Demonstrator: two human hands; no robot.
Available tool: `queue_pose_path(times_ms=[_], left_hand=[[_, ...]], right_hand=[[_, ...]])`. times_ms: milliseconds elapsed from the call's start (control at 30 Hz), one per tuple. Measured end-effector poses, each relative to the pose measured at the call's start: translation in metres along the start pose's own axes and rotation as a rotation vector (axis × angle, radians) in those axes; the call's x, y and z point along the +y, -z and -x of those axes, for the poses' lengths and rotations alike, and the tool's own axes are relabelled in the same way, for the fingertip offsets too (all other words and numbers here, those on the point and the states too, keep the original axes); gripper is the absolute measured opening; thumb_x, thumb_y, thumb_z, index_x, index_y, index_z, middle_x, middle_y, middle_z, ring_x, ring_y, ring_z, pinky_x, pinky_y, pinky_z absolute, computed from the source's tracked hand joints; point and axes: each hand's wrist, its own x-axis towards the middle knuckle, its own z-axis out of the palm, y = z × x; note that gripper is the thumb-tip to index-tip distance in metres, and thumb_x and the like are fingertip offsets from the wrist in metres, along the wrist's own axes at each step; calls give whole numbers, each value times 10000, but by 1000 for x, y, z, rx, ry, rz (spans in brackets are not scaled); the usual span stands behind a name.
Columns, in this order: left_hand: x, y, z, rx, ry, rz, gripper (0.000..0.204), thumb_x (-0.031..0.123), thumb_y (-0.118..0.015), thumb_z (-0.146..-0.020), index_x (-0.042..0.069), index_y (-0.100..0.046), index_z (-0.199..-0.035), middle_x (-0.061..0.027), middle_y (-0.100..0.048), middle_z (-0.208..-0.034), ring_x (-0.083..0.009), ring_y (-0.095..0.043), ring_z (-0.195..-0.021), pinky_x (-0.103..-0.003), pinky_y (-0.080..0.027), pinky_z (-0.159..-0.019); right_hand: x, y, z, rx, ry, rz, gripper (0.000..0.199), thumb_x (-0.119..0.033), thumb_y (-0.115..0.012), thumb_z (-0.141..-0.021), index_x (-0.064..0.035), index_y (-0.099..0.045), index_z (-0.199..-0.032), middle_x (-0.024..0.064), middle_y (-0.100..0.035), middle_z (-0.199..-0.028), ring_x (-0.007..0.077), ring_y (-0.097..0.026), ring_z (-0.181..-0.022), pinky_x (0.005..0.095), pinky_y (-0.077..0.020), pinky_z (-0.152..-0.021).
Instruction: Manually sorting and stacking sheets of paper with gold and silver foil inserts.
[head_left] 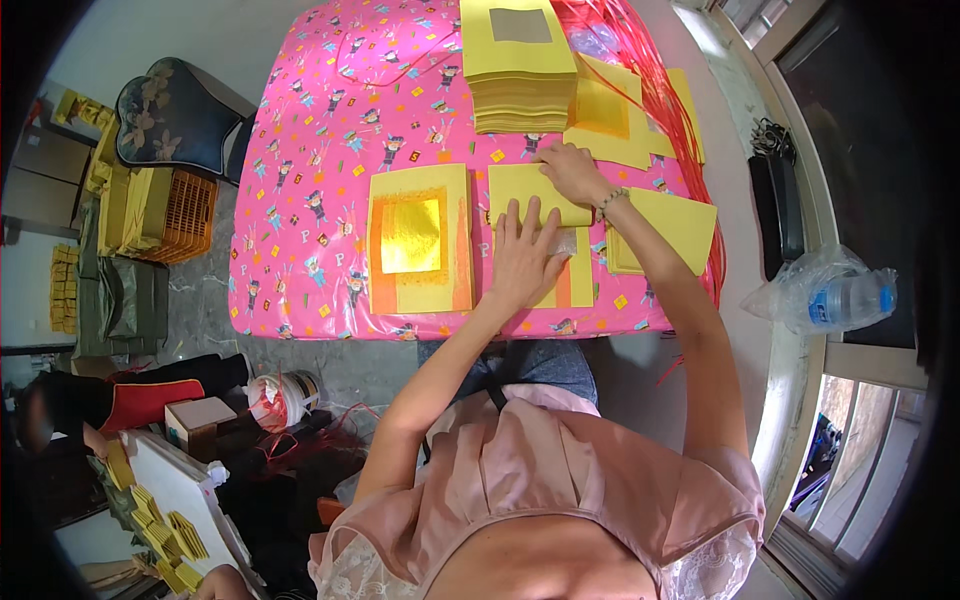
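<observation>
In front of me a sheet of yellow paper (520, 187) lies part folded over, its upper layer covering much of an orange-and-silver patch beneath. My left hand (525, 255) rests flat on its lower part, fingers spread. Across the folded top edge lies my right hand (573, 172), fingers pointing left and slightly bent, pressing on the paper. To the left is another yellow sheet (455, 290) with a shiny gold square (412, 236) on an orange patch. More yellow papers (670, 225) lie under my right forearm.
A tall stack of yellow paper (515, 100) stands at the far side of the pink patterned table (310, 270). Red strings (665, 110) run along the right edge. At far right is a bagged water bottle (845, 302). A person's hand (95, 440) shows lower left, near folded yellow papers (160, 525).
</observation>
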Motion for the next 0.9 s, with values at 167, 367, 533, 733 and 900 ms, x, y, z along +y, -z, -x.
queue_pose_path(times_ms=[167, 367, 533, 733, 900], left_hand=[[-2, -2, 1, -8, -2, -4, 640, 401, -615, -872, 122, -437, -1419, -216, -354, -1477, -483, -294, -1343, -597, -260, -1081], [0, 0, 2, -18, 1, 7, 635, 406, -604, -880, 109, -436, -1416, -209, -365, -1474, -483, -291, -1340, -596, -253, -1085], [0, -2, 2, -35, 3, -6, 638, 418, -590, -888, 95, -431, -1415, -197, -379, -1469, -484, -293, -1336, -595, -245, -1091], [-2, -5, 2, -42, 9, -5, 663, 459, -577, -889, 93, -426, -1420, -194, -377, -1475, -482, -295, -1335, -591, -241, -1094], [-2, -7, 4, -61, 20, -26, 691, 503, -556, -897, 72, -424, -1421, -199, -378, -1477, -486, -287, -1345, -590, -244, -1094]], right_hand=[[1, -2, -4, -24, 14, -43, 266, -220, -531, -940, -133, -623, -1174, 125, -572, -1210, 319, -508, -1175, 515, -361, -990], [-2, 3, -4, -58, 14, -82, 274, -232, -559, -916, -138, -614, -1167, 116, -566, -1215, 317, -500, -1180, 514, -350, -1006], [-2, 3, -4, -51, 6, -87, 283, -204, -574, -893, -138, -614, -1166, 99, -562, -1229, 310, -502, -1181, 514, -354, -1005], [-5, 2, -2, -37, 7, -45, 293, -189, -574, -884, -143, -614, -1170, 85, -558, -1237, 310, -515, -1162, 517, -373, -993], [-6, 1, 0, 20, 48, -9, 238, -197, -597, -897, -124, -585, -1124, 104, -581, -1134, 303, -534, -1113, 493, -407, -938]])
